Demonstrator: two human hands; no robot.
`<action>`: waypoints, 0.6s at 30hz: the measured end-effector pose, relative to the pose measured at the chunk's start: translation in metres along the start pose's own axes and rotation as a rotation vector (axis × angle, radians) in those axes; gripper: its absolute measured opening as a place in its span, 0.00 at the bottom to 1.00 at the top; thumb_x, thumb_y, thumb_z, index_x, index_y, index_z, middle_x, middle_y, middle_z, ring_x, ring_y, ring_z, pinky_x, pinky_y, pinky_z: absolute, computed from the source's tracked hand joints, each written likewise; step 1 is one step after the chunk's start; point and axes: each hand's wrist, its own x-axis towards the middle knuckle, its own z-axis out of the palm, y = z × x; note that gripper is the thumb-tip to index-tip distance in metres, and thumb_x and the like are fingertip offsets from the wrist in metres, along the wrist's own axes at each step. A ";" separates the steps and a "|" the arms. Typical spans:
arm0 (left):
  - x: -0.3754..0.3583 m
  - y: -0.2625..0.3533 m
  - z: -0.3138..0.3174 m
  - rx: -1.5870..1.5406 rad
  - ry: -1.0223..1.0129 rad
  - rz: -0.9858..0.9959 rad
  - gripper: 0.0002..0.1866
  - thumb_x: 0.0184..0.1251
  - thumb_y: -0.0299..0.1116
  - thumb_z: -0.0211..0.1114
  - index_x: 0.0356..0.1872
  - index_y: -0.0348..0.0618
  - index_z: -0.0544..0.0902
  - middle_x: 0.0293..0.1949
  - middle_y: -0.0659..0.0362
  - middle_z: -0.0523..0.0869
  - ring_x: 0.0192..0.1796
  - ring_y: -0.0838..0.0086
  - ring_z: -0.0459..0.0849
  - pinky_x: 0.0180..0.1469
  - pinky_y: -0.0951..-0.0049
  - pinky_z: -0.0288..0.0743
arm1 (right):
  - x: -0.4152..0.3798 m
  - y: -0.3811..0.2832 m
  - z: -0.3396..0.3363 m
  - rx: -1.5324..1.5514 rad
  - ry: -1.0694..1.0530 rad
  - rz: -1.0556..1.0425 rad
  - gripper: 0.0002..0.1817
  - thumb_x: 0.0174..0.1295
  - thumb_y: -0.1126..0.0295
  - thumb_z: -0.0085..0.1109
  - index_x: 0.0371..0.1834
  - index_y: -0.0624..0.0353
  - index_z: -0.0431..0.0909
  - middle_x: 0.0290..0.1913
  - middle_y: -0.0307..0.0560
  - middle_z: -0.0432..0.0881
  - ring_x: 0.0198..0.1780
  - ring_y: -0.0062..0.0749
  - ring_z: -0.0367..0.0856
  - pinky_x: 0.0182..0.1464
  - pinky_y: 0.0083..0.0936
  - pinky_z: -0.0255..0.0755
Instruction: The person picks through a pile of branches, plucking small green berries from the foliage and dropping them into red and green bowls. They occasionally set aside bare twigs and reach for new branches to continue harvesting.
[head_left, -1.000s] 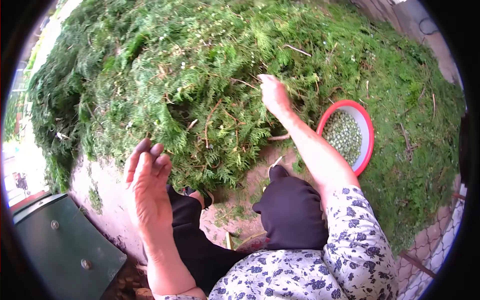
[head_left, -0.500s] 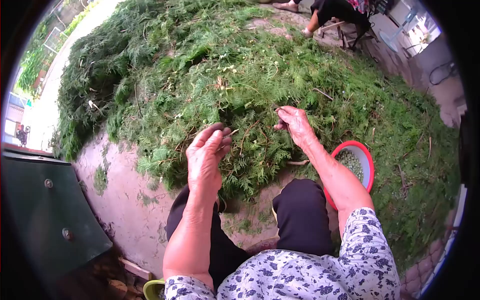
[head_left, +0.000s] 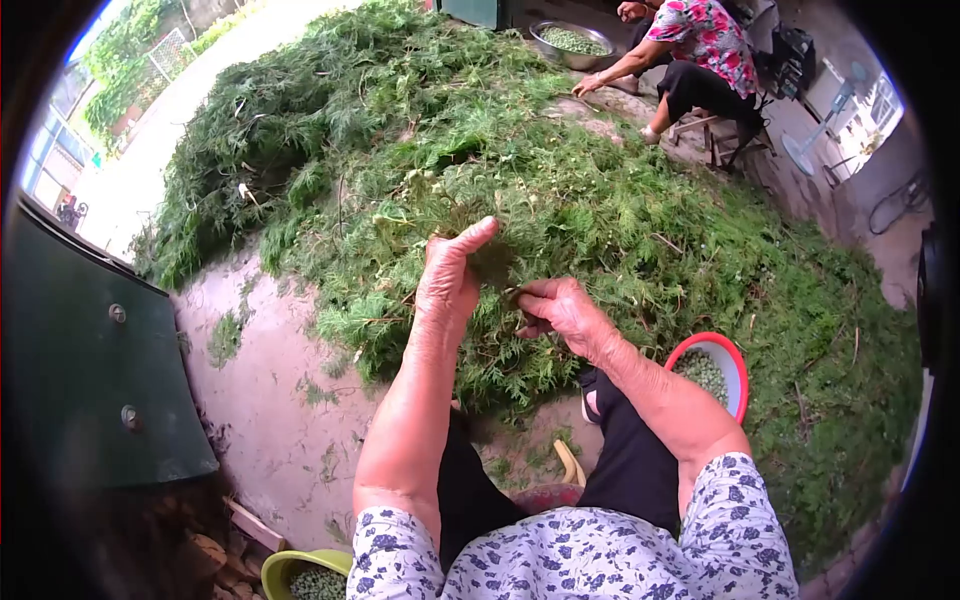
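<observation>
My left hand [head_left: 452, 278] is raised over the pile of evergreen branches [head_left: 590, 220], its thumb pointing up and right. Its fingers are dark and smeared by motion. A leafy evergreen sprig [head_left: 440, 205] fans out just beyond this hand and seems to be held in it. Close by on the right, my right hand [head_left: 562, 312] has thumb and fingertips pinched together near the left fingers; what lies in the pinch is too small to name. Beside my right forearm stands a red-rimmed white basin [head_left: 740, 375] with small pale green cones or seeds [head_left: 703, 372] in it.
A yellow-green bowl [head_left: 275, 572] of similar green pieces sits at lower left, near a dark green panel [head_left: 95, 370]. At the back, a seated person [head_left: 690, 75] in a flowered top reaches toward the branches, by a metal basin [head_left: 545, 45]. A fan [head_left: 800, 150] stands at right.
My hands have come closer together, and a sprig now shows by the left one. The view has tilted up, bringing the other person and the metal basin into sight.
</observation>
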 end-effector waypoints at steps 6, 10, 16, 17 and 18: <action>0.012 0.003 -0.001 -0.050 -0.079 0.097 0.19 0.43 0.21 0.70 0.40 0.35 0.77 0.32 0.57 0.83 0.33 0.70 0.82 0.39 0.72 0.77 | 0.027 -0.015 -0.029 -0.261 -0.111 -0.284 0.11 0.56 0.74 0.54 0.42 0.65 0.77 0.34 0.39 0.80 0.32 0.20 0.78 0.36 0.16 0.73; 0.022 -0.005 -0.008 -0.096 -0.004 0.024 0.11 0.49 0.21 0.66 0.35 0.33 0.79 0.34 0.54 0.83 0.37 0.67 0.82 0.45 0.67 0.77 | 0.036 -0.031 -0.050 0.280 0.006 -0.277 0.19 0.63 0.60 0.52 0.50 0.64 0.71 0.36 0.45 0.79 0.33 0.23 0.79 0.30 0.16 0.72; 0.021 -0.015 0.011 0.020 0.073 -0.007 0.13 0.46 0.18 0.67 0.36 0.31 0.80 0.33 0.54 0.84 0.34 0.69 0.83 0.40 0.71 0.78 | 0.035 -0.039 -0.039 0.312 0.034 -0.250 0.24 0.59 0.54 0.55 0.50 0.63 0.71 0.32 0.40 0.79 0.28 0.18 0.75 0.26 0.14 0.67; 0.020 -0.017 0.014 0.044 0.073 0.021 0.15 0.46 0.16 0.66 0.40 0.31 0.78 0.34 0.53 0.83 0.34 0.68 0.83 0.38 0.70 0.79 | 0.037 -0.037 -0.038 0.282 0.121 -0.320 0.22 0.58 0.56 0.58 0.48 0.62 0.72 0.30 0.37 0.79 0.26 0.17 0.74 0.25 0.13 0.66; 0.019 -0.018 0.018 0.045 0.069 0.014 0.15 0.46 0.16 0.66 0.40 0.31 0.78 0.34 0.53 0.83 0.34 0.68 0.83 0.38 0.70 0.79 | 0.039 -0.035 -0.040 0.283 0.128 -0.319 0.22 0.58 0.56 0.58 0.48 0.62 0.72 0.30 0.37 0.79 0.26 0.17 0.74 0.25 0.13 0.66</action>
